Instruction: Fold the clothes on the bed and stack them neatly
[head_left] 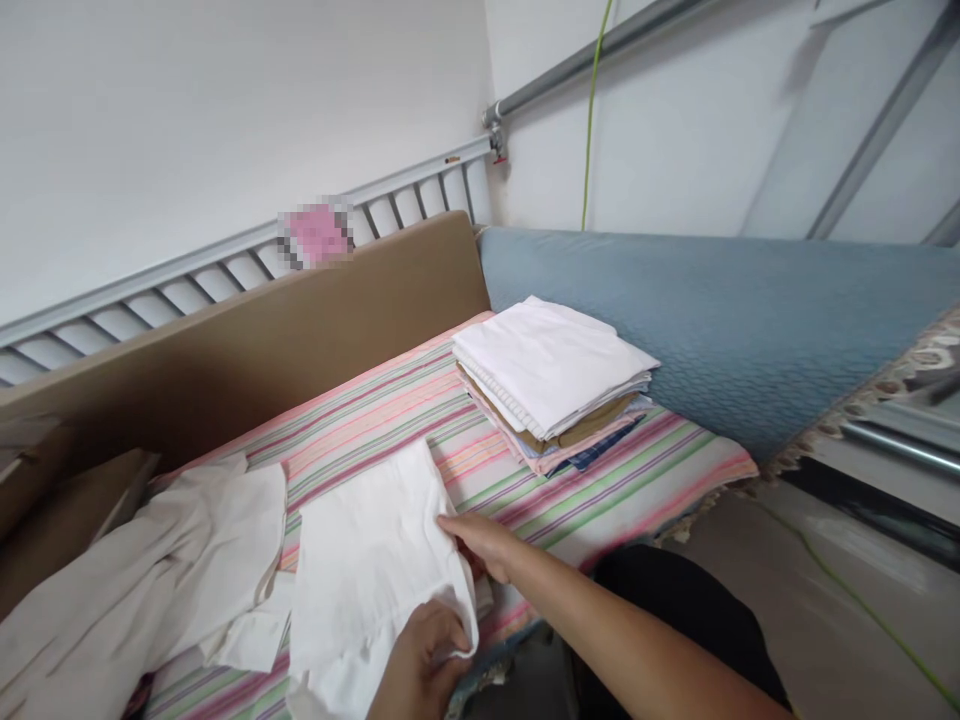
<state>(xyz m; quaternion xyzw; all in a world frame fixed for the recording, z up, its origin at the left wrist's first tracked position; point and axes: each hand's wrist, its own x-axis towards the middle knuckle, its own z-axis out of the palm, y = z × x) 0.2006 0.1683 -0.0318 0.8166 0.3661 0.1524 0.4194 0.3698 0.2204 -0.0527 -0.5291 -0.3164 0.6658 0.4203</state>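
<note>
A white folded cloth [367, 540] lies on the striped bed cover [337, 410], right in front of me; its exact kind of garment does not show. My left hand [431, 650] pinches the near right corner, fingers curled at the hem. Along the right edge my right hand [480, 545] grips the same cloth, with the thumb on top and the other fingers partly hidden beneath. To the left spreads an unfolded, wrinkled off-white shirt [180, 560]. Farther back on the right sits a neat stack of folded clothes [551, 370], white on top with brown, pink and blue layers below.
A brown board [360, 300] borders the back of the bed, before a white radiator [202, 285]. Blue quilted padding [675, 300] runs along the right. Brown cardboard boxes [82, 510] stand at the left. A green cord [592, 110] hangs on the wall.
</note>
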